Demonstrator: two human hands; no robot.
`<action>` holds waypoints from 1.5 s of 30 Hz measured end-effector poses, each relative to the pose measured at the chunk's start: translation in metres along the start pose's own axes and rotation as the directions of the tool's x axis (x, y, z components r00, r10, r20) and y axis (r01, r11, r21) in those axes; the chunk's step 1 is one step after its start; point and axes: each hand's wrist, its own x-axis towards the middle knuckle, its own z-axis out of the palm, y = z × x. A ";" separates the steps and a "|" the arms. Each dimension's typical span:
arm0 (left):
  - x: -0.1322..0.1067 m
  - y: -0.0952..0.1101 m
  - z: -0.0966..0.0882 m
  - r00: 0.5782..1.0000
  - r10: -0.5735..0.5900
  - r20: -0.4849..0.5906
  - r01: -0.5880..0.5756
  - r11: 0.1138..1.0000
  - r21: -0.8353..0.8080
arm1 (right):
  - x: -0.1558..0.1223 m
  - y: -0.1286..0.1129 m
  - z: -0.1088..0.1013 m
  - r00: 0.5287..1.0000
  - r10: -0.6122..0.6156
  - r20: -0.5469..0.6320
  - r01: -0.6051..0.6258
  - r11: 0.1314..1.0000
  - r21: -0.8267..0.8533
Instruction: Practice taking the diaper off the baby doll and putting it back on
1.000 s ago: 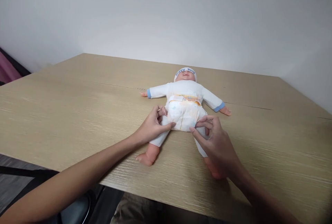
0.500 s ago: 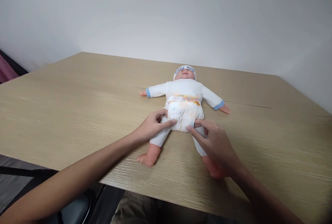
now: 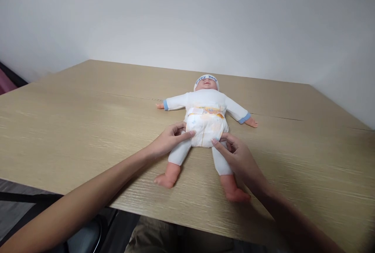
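Note:
A baby doll (image 3: 206,99) in a white suit with blue cuffs and a lettered white hat lies on its back, arms spread and legs apart, feet toward me. Round its hips is a white diaper (image 3: 203,128) with an orange-patterned waistband. My left hand (image 3: 174,137) pinches the diaper's leg edge on the left side, thumb on the front and fingers partly hidden behind. On the opposite leg edge, my right hand (image 3: 234,149) grips likewise between thumb and forefinger.
The doll rests on a light wooden table (image 3: 88,128) with a thin seam across it. Behind stands a plain pale wall (image 3: 187,18). Below the near edge are a dark chair (image 3: 84,235) and my trouser legs (image 3: 152,235).
The diaper's front looks smoother and wider between my hands, which have drawn slightly apart. My right hand covers less of the doll's leg and foot. The view has shifted slightly.

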 end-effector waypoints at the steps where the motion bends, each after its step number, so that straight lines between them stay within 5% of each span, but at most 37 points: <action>1: -0.001 0.002 0.001 1.000 0.010 -0.003 -0.009 0.999 0.042 | -0.001 -0.001 0.001 1.000 -0.020 -0.022 0.019 0.999 -0.048; 7: -0.002 0.004 0.008 0.995 0.084 -0.046 -0.070 0.967 0.246 | -0.003 -0.004 0.008 0.952 -0.301 -0.053 0.273 0.917 -0.291; 19: -0.001 -0.005 0.009 0.997 -0.039 -0.068 0.028 0.986 -0.163 | 0.004 0.001 0.000 0.999 -0.009 0.045 0.007 0.998 0.056; 29: 0.000 -0.002 0.009 0.995 -0.053 -0.082 0.028 0.959 -0.281 | -0.008 -0.002 0.004 0.976 -0.146 -0.162 0.109 0.970 -0.216; 33: 0.002 -0.004 0.006 0.997 -0.017 -0.075 -0.001 0.971 -0.238 | -0.005 0.003 0.005 0.924 -0.307 -0.227 0.226 0.919 -0.322; 38: -0.001 -0.007 0.005 0.992 0.026 -0.126 -0.050 0.980 -0.193 | -0.003 0.009 0.004 0.928 -0.311 -0.204 0.250 0.927 -0.279; 45: -0.023 -0.010 -0.014 0.955 0.256 -0.151 -0.211 0.942 0.261 | -0.020 0.029 -0.026 0.901 -0.418 -0.116 0.367 0.878 -0.307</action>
